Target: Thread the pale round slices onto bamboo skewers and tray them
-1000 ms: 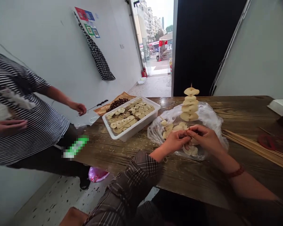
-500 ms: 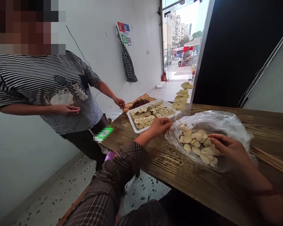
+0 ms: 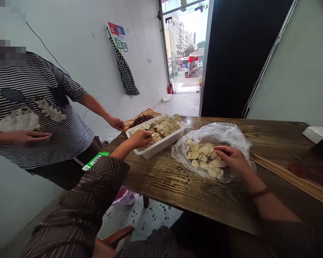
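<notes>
My left hand [image 3: 142, 139] is over the near left part of a white tray [image 3: 156, 146] heaped with skewered pale slices [image 3: 165, 126]. Its fingers are closed on the stick end of a skewer that lies across the heap. My right hand [image 3: 228, 154] is at the right side of a clear plastic bag [image 3: 223, 130], over loose pale round slices [image 3: 204, 154]. Thumb and fingertips of that hand are pressed together at the edge of the slices; what they hold, if anything, is too small to name.
Dark red round items [image 3: 142, 120] lie on a woven mat behind the tray. Thin wooden sticks [image 3: 288, 174] lie right of the bag, near a white box [image 3: 317, 134]. A person in a striped shirt [image 3: 40, 107] stands at the left, one hand near the tray.
My left hand has moved left and lowered the upright skewer of slices onto the tray. My right hand stays by the bag. The view has turned right.
</notes>
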### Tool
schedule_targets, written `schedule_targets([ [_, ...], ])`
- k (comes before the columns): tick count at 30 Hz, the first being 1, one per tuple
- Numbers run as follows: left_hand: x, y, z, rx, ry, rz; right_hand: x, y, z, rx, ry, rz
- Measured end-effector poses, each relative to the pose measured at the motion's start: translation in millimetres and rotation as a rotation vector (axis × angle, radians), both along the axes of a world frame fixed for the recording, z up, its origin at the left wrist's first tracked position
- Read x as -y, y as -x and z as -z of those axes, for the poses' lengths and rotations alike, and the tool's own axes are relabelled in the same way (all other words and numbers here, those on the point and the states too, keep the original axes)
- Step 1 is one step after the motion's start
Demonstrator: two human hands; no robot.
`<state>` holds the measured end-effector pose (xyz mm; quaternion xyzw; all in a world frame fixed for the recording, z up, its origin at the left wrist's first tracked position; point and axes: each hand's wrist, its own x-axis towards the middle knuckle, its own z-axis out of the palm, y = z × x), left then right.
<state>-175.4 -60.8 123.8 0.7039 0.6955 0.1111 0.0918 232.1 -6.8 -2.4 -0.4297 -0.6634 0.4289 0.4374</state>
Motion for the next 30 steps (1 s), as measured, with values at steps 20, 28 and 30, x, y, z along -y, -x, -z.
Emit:
schedule_targets([
  [20, 8, -18, -8.3, -0.537, -0.008, -0.109, 2, 1, -7.2, 0.010, -0.027, -0.006],
  [28, 2, -54, 5.2, -0.144, -0.174, 0.069, 3, -2, -11.0, 0.001, 0.004, 0.049],
  [30, -3, -72, 17.2, -0.006, -0.171, 0.139, 4, -6, -14.0, -0.026, -0.014, 0.117],
])
